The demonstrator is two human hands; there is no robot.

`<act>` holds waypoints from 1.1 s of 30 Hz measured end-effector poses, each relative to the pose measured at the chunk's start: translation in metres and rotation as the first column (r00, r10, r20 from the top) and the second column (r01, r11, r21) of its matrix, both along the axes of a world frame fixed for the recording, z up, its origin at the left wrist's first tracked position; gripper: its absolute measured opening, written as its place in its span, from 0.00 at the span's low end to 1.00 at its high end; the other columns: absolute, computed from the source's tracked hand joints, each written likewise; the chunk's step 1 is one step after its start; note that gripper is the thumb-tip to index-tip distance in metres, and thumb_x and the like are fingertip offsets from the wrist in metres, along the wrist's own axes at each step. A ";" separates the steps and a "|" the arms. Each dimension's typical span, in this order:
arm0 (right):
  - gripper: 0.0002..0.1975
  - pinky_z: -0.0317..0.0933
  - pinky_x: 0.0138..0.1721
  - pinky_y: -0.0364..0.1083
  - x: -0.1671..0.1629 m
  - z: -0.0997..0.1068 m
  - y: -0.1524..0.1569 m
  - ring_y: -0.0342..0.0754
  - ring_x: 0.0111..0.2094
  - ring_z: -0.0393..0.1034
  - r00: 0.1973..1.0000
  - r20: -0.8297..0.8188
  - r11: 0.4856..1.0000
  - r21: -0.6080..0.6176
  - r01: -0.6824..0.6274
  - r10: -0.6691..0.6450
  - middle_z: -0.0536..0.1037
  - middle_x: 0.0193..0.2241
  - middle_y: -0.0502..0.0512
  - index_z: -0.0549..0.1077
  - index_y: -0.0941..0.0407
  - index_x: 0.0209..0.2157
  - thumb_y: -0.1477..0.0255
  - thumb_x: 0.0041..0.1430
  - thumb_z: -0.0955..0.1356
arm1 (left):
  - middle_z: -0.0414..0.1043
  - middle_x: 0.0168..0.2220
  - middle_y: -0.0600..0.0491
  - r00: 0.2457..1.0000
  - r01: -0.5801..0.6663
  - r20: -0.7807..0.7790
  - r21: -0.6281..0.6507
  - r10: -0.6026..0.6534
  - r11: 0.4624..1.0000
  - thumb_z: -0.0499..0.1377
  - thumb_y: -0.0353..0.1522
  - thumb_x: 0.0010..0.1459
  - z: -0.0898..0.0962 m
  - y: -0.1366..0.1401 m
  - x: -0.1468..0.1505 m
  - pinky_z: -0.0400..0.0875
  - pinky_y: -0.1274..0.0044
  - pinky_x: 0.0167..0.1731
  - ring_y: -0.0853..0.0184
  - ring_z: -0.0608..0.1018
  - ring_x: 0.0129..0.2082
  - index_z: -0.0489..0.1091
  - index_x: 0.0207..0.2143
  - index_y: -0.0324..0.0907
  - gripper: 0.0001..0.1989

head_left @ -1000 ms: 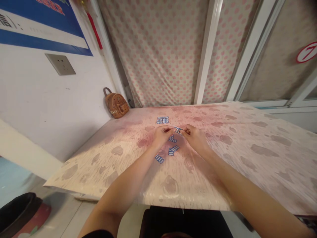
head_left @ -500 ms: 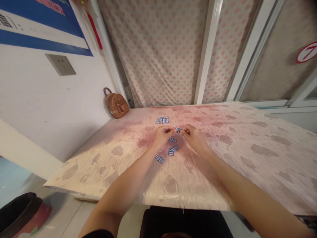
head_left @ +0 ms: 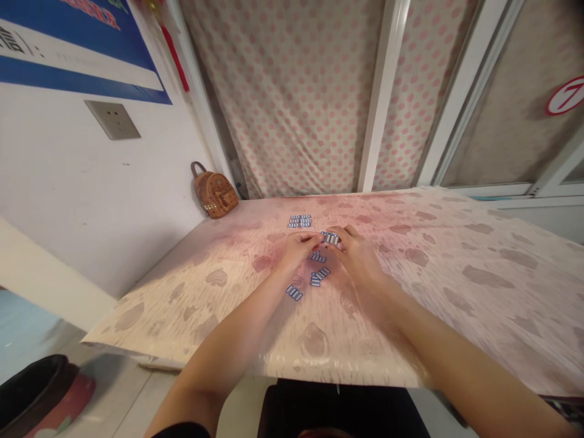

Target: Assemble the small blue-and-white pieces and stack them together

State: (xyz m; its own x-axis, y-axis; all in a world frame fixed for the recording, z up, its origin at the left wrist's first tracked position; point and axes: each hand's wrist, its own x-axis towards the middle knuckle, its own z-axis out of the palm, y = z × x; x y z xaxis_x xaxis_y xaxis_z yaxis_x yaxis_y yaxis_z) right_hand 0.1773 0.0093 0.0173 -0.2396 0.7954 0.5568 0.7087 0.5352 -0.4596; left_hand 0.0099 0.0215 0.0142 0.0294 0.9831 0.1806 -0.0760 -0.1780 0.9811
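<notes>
My left hand [head_left: 301, 248] and my right hand [head_left: 350, 244] are closed on opposite edges of one small flat piece [head_left: 331, 238], blue with pale bars, held just above the table. Like pieces lie on the cloth under and nearer than my hands: one piece [head_left: 318, 257] just below my fingers, an overlapping pair [head_left: 320, 277] and a single piece [head_left: 294, 292] nearest me. Beyond my left hand, several more form a neat block [head_left: 300, 221]. The pieces are too small to tell their exact kind.
A patterned cloth covers the table [head_left: 219, 322]. At its back left corner, a small brown backpack [head_left: 216, 193] leans by the wall, below a socket [head_left: 112, 120]. Dotted curtains [head_left: 292, 97] hang behind the table. A dark-rimmed bin [head_left: 50, 395] stands on the floor at left.
The held piece has turned so that its barred face shows more fully. My right hand has shifted slightly left around its right edge; the pieces on the table have stayed put.
</notes>
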 end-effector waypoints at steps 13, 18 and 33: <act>0.15 0.63 0.41 0.49 -0.004 -0.007 0.004 0.55 0.42 0.74 0.994 -0.110 1.000 -0.012 -0.013 0.012 0.80 0.45 0.59 0.74 0.55 0.49 0.73 0.62 0.64 | 0.79 0.29 0.49 1.000 0.015 0.001 -0.009 -0.015 1.000 0.70 0.40 0.48 -0.005 0.004 0.001 0.70 0.76 0.33 0.69 0.76 0.28 0.81 0.31 0.38 0.14; 0.14 0.59 0.32 0.45 -0.002 -0.009 0.007 0.50 0.31 0.71 0.984 -0.178 0.994 -0.110 -0.005 -0.015 0.78 0.30 0.53 0.72 0.56 0.48 0.69 0.61 0.66 | 0.78 0.28 0.50 0.992 -0.125 0.008 0.048 0.125 0.991 0.68 0.38 0.50 -0.004 0.011 -0.008 0.70 0.77 0.32 0.69 0.76 0.27 0.81 0.31 0.38 0.11; 0.11 0.53 0.29 0.44 -0.005 -0.030 0.012 0.47 0.28 0.65 0.971 0.160 0.915 -0.390 -0.105 0.179 0.71 0.28 0.51 0.66 0.54 0.24 0.73 0.49 0.74 | 0.75 0.26 0.53 0.972 -0.206 0.121 0.022 0.202 0.978 0.70 0.36 0.47 -0.012 0.025 -0.020 0.72 0.75 0.34 0.71 0.75 0.26 0.79 0.28 0.39 0.09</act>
State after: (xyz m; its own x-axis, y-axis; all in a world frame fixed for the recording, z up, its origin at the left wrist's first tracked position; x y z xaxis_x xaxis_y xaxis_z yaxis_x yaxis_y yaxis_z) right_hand 0.1718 0.0212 -0.0124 -0.4364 0.8860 0.1565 0.7311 0.4506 -0.5123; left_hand -0.0100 0.0468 0.0018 -0.1944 0.9593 0.2048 -0.1485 -0.2351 0.9605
